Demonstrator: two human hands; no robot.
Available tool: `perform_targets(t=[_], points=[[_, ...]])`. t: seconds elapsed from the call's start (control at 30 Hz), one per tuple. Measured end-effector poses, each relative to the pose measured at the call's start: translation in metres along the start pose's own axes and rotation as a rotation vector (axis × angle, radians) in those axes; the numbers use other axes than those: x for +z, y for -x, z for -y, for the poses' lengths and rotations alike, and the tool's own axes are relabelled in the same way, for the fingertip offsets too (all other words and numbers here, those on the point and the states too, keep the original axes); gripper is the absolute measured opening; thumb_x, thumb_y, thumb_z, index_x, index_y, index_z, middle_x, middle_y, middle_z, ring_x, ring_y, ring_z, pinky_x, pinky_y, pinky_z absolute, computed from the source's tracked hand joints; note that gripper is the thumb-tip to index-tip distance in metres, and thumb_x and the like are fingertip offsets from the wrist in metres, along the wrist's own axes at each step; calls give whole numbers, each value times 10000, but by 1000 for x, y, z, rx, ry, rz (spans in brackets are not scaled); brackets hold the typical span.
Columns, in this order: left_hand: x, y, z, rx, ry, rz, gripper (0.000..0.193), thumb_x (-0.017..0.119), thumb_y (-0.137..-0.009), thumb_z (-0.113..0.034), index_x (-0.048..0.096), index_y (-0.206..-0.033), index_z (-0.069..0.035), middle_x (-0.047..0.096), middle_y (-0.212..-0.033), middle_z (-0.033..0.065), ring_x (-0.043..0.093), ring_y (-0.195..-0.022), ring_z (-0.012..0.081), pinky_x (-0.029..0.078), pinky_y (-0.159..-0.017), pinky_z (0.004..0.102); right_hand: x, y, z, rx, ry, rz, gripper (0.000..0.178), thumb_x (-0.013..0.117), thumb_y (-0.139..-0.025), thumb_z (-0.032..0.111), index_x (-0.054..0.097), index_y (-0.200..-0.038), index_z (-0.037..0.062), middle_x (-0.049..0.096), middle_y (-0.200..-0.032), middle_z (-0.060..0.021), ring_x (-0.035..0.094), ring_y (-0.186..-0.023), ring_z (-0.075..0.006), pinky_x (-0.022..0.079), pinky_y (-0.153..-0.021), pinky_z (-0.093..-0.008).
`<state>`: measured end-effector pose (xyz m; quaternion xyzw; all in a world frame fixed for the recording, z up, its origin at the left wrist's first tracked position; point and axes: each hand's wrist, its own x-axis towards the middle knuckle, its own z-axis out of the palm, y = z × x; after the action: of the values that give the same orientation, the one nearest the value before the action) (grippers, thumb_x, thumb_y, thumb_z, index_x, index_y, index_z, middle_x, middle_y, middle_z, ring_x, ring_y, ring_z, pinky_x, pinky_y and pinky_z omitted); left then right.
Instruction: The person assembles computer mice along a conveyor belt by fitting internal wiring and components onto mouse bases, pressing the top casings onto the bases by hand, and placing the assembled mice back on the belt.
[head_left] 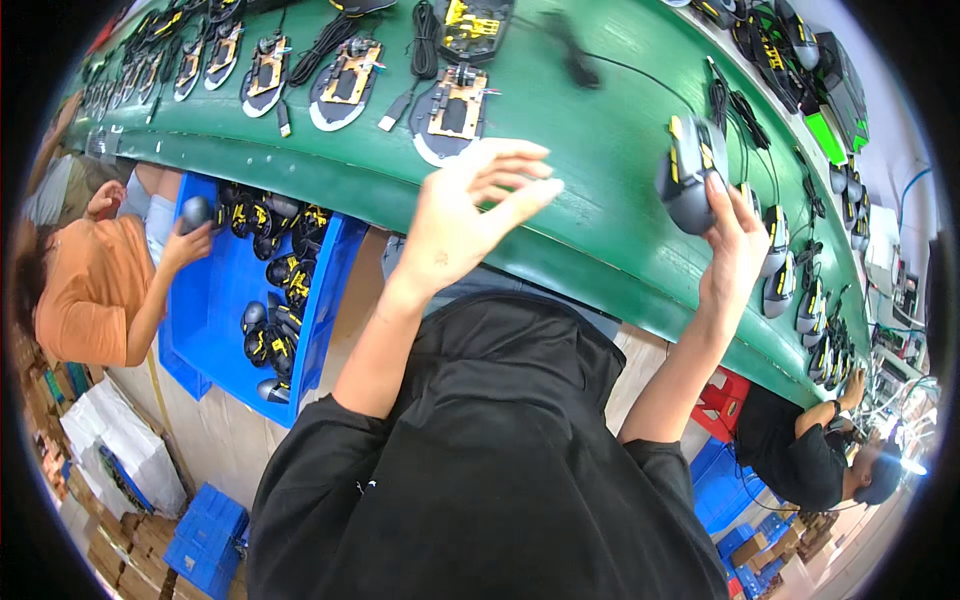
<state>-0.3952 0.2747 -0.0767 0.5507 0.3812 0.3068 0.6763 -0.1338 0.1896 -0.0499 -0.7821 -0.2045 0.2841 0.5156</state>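
A: Main item?
B: Black-and-yellow mouse [690, 190], over the right part of the green counter [600, 215]. Right hand [738, 235] has it, fingers closed on its right edge.
A: Left hand [463, 217]?
B: Holding nothing, fingers loosely parted, just beside an uncovered mouse base [453, 115].
A: Around?
B: More bases [345, 87] leftward, mice [778, 242] at right. Blurred dark thing [575, 58] beyond, maybe a bundled cable. Blue bin [212, 320] of black-and-yellow parts [298, 288], left.

Head cam: L fisheye, looks dn over green bench [600, 150], fairly nr.
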Motion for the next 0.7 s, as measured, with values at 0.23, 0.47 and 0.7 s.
perform_targets(t=[0.23, 0.47, 0.7], points=[[-44, -27, 13, 314, -920, -562, 391, 784, -782, -231, 659, -1064, 9, 658, -987, 154, 614, -902, 272, 500, -842, 358, 18, 11, -14, -407, 714, -365, 424, 755, -839, 269, 682, -1190, 45, 730, -987, -109, 674, -863, -158, 511, -815, -292], [-36, -62, -2, 146, -1293, -522, 612, 820, -703, -439, 616, -923, 94, 639, -972, 253, 625, -949, 358, 501, -834, 401, 170, -1, 48, -467, 552, 203, 644, 754, -816, 439, 578, -1293, 44, 735, -885, -120, 716, -884, -206, 540, -794, -323], [-49, -64, -6, -141, -542, -341, 461, 821, -734, -358, 665, -900, 42, 699, -780, 131, 699, -763, 209, 519, -700, 310, 219, -75, 41, -322, 330, 315, 686, 754, -750, 240, 485, -1303, -64, 725, -882, -168, 725, -672, -174, 563, -715, -270]])
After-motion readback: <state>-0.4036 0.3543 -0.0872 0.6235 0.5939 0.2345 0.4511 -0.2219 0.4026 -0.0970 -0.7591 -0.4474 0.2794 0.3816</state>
